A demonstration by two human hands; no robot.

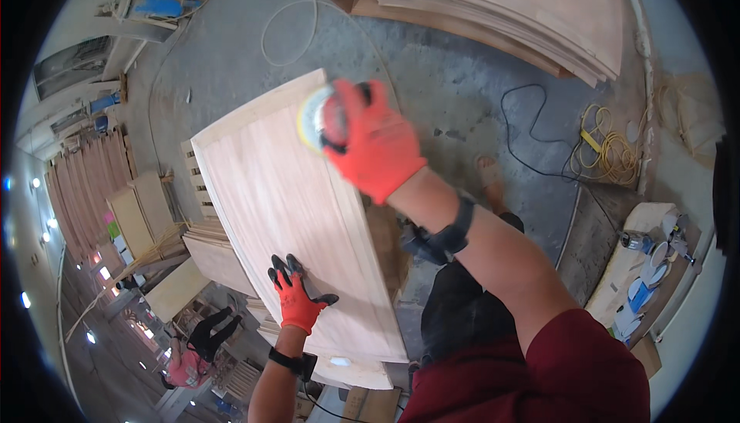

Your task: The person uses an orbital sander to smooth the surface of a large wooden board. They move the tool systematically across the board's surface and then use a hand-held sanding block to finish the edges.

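Observation:
A pale wooden door-like panel (270, 192) with a raised frame lies in front of me, resting on other boards. My right hand (381, 149), in an orange glove with black fingertips, is closed around a round sander (314, 121). The sander is at the panel's far right corner; its disc looks tilted and blurred, and I cannot tell whether it touches the wood. My left hand (299, 299), gloved the same way, lies flat on the panel's near part with fingers spread, holding nothing.
Stacked wooden panels (493, 6) stand at the far right. A coiled yellow cord (613, 149) and a black cable (509, 126) lie on the floor. At right, a bench (617, 261) holds sanding discs and tools. Another person (189, 361) is at lower left, near more boards (89, 192).

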